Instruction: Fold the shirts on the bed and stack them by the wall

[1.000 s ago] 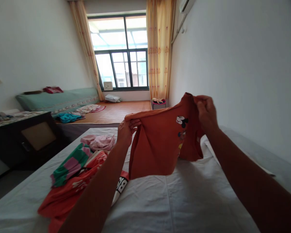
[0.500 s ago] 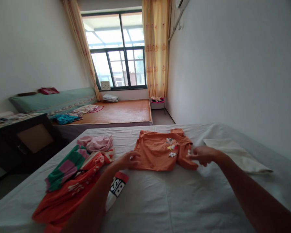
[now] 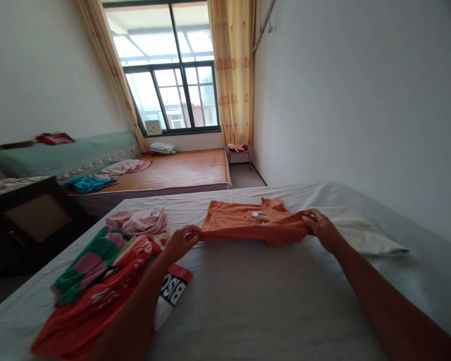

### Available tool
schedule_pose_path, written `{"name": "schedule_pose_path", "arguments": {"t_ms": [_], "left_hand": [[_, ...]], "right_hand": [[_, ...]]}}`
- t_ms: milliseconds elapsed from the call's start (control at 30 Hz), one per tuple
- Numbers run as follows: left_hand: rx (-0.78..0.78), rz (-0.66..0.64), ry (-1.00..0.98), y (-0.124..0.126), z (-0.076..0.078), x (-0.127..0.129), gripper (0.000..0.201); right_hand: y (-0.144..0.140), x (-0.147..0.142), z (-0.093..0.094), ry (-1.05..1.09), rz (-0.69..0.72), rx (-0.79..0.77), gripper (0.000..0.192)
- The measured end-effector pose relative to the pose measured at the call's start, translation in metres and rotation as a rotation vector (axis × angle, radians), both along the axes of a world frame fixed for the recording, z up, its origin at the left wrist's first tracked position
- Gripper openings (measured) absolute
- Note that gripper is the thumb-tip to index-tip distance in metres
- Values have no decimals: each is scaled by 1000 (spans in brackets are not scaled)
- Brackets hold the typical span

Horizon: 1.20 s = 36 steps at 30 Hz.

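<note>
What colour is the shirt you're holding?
Orange shirt, with a small cartoon print, seen in the head view.

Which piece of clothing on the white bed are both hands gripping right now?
The plain orange T-shirt, pinched between the left hand and right hand. The pink garment and green-and-pink striped one lie untouched.

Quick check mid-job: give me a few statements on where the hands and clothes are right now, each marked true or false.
1. Both hands pinch the orange shirt: the left hand its left edge, the right hand its right. True.
2. The shirt is lifted clear of the bed. False: it lies on the sheet.
3. A heap of clothes lies left of the shirt. True.
4. A folded white cloth lies under the heap. False: it lies right of the shirt.
</note>
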State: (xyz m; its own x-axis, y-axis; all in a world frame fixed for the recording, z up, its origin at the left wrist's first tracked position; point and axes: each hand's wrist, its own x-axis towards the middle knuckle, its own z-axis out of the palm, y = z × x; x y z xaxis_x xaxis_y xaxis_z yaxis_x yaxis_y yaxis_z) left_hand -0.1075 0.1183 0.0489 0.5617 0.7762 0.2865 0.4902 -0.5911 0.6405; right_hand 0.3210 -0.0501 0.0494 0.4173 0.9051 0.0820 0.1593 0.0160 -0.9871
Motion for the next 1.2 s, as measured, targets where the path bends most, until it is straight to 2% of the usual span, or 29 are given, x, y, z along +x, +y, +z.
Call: {"name": "schedule_pose_path", "arguments": {"t_ms": [67,167,200,233,267,367,467,567,667,733,800,867,967,1100,1133,1200], "left_hand": [[-140,-162,64,-1,9,-7,21],[-404,-575,280,-9,23,-17,25],[-466,-653,316,-11,26,-18,28],[-500,-671,313,-13,29,-19,32],[-506,-630,271,-13,31,-19,36],[-413,-358,83,-1,32,-11,45],[-318,-177,62,27,25,8,45],[-181,-29,243,55,9,33,44],[-42,118,360,71,-10,57,45],[-5,170,349,76,-22,69,44],[15,210,337,80,-30,76,40],[22,232,320,86,-31,80,33],[69,287,272,99,-19,77,29],[244,442,120,111,5,63,33],[275,438,93,109,10,59,33],[244,299,96,95,16,49,30]], "right_hand": [[-12,13,5,-10,173,-118,31],[-30,30,10,-72,547,-317,31],[-33,34,11,-92,585,-353,33],[-34,37,11,-104,555,-365,35],[-33,39,11,-112,469,-364,38],[-10,44,5,-195,193,-352,46],[30,48,-3,-523,151,-346,41],[71,49,-15,-820,29,-361,38],[100,44,-30,-855,-114,-397,54],[112,39,-37,-863,-114,-363,59],[121,34,-39,-897,-71,-318,52],[130,29,-31,-932,-23,-286,36],[145,23,-5,-960,3,-216,20],[153,11,35,-985,47,-105,34],[150,8,42,-988,74,-91,35],[136,1,50,-990,148,-82,35]]}}
